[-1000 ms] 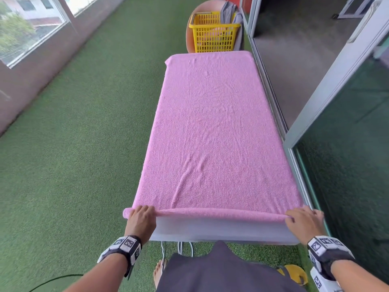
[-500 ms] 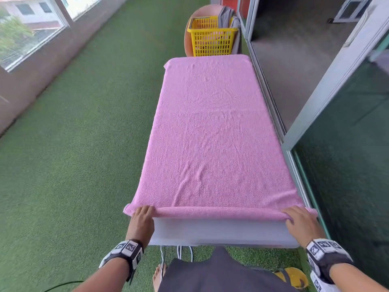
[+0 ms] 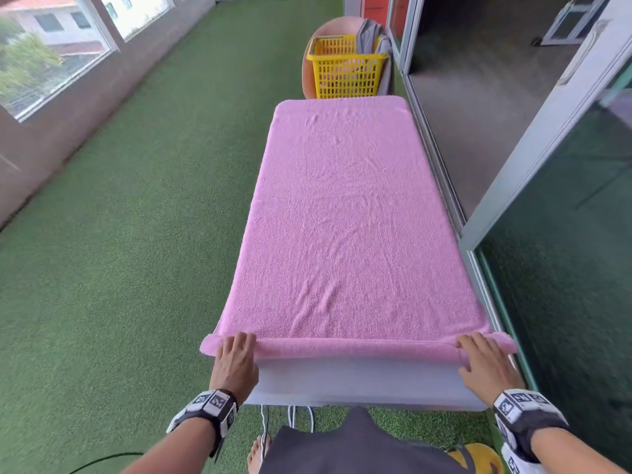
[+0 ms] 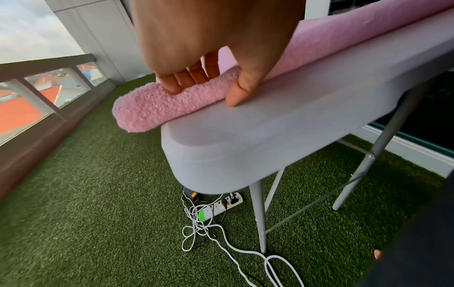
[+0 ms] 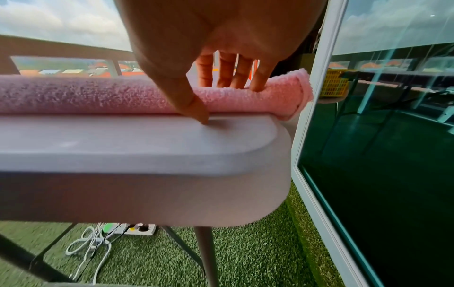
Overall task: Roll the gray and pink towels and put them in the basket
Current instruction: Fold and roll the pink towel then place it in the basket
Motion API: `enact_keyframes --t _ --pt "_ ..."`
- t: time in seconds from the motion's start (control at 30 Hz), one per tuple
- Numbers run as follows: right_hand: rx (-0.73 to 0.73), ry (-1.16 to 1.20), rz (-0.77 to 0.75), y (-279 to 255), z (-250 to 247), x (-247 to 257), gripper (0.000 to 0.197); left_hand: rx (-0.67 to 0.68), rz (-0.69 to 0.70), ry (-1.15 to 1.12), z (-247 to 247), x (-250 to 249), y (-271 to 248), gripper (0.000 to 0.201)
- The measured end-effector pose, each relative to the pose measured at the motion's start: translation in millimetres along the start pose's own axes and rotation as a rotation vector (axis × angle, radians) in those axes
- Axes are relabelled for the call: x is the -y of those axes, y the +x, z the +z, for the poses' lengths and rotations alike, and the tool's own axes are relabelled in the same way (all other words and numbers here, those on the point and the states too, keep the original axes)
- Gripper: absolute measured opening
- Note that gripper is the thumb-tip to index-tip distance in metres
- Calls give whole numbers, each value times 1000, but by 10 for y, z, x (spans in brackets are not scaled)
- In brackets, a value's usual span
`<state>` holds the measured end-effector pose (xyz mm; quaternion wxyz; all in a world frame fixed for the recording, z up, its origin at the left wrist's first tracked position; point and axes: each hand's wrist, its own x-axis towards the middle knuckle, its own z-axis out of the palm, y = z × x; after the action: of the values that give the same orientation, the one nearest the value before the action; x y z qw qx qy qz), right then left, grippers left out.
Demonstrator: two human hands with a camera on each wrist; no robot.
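The pink towel (image 3: 349, 217) lies flat along the white table (image 3: 355, 381), and its near end is wound into a thin roll (image 3: 355, 347). My left hand (image 3: 236, 357) grips the roll's left end, fingers curled over the top and thumb on the near side (image 4: 205, 93). At the right end my right hand (image 3: 485, 360) has its fingers over the roll while the thumb touches the table (image 5: 218, 101). A yellow basket (image 3: 345, 70) stands beyond the far end. The gray towel (image 3: 371, 35) hangs over the basket's back right rim.
The basket sits on a round pinkish stool (image 3: 309, 73). A sliding glass door frame (image 3: 441, 159) runs close along the table's right side. A power strip with tangled cables (image 4: 221, 205) lies on the green turf under the table. A low wall with windows is on the left.
Both hands have turned the roll away from me. The roll is thicker, sits a little farther up the table, and more bare table shows at the near edge.
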<state>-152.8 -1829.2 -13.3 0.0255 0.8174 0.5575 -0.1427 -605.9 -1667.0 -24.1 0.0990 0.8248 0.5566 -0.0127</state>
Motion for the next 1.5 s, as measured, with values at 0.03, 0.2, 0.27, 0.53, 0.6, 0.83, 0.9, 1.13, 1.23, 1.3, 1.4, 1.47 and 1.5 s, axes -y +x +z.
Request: enact_keyframes --t 0.03,0.2,0.27,0.53,0.6,0.83,0.9,1.13,1.23,1.3,1.4,1.47,1.5 --pt "-8 37 -9 10 11 -16 38 -6 -2 -1 -7 2 13 46" --pt "-115 110 33 75 -71 -5 31 -50 11 -30 -90 -5 72 12" --pt "-63 -12 34 52 -162 58 16 6 5 -49 -112 -21 95 22" --pt "-33 -2 -25 78 -145 77 38 -89 16 -38 -101 -6 125 34" --pt "10 -14 -40 59 -82 72 32 -40 29 -27 -47 -1 105 40" --pt "-50 -9 -19 123 -109 8 36 -28 19 -2 -134 -52 165 21" --pt "3 -100 -4 141 -175 32 29 -15 51 -9 -150 -83 191 16" --pt "-125 -23 2 242 -118 -46 46 -112 16 -87 70 69 253 36" --pt "-136 -40 -75 85 185 -77 49 -48 85 -43 216 37 87 42" --pt "-86 -52 -82 16 324 -114 60 -13 99 -58 207 -12 22 55" --pt "-32 -45 -36 29 167 -47 42 6 52 -40 17 -99 47 37" --pt "-51 -69 -16 96 -16 42 23 -43 58 -22 -53 -113 111 10" --pt "-64 -100 7 143 -84 73 18 -58 50 -27 -61 -105 146 14"
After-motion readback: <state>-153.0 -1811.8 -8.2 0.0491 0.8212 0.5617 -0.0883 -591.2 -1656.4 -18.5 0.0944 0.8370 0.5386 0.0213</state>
